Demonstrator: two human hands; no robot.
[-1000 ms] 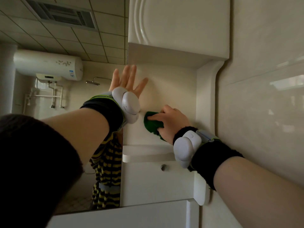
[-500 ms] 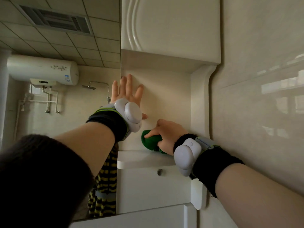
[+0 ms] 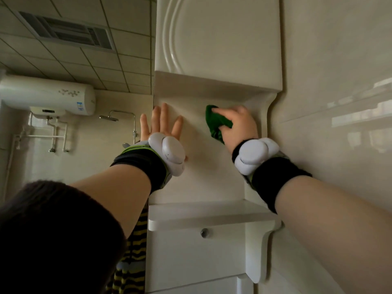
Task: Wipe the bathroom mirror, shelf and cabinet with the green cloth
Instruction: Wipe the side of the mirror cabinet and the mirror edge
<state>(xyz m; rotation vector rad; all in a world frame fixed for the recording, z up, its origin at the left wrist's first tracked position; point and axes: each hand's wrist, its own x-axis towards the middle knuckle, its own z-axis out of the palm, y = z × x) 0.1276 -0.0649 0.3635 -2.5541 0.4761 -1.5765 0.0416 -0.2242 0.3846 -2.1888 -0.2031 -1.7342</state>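
My right hand grips the bunched green cloth and presses it against the back panel of the open niche, high up near the underside of the upper cabinet. My left hand lies flat with fingers spread on the same panel, at its left edge beside the mirror. The white shelf juts out below both wrists. A lower cabinet door with a small round knob sits under the shelf.
The mirror on the left reflects a water heater, a shower head, ceiling tiles with a vent and a yellow-and-black striped garment. A glossy tiled wall runs along the right. A curved side bracket supports the shelf.
My right hand has carried the green cloth upward from just above the shelf to the top of the niche panel. My left hand has stayed flat on the panel's left edge.
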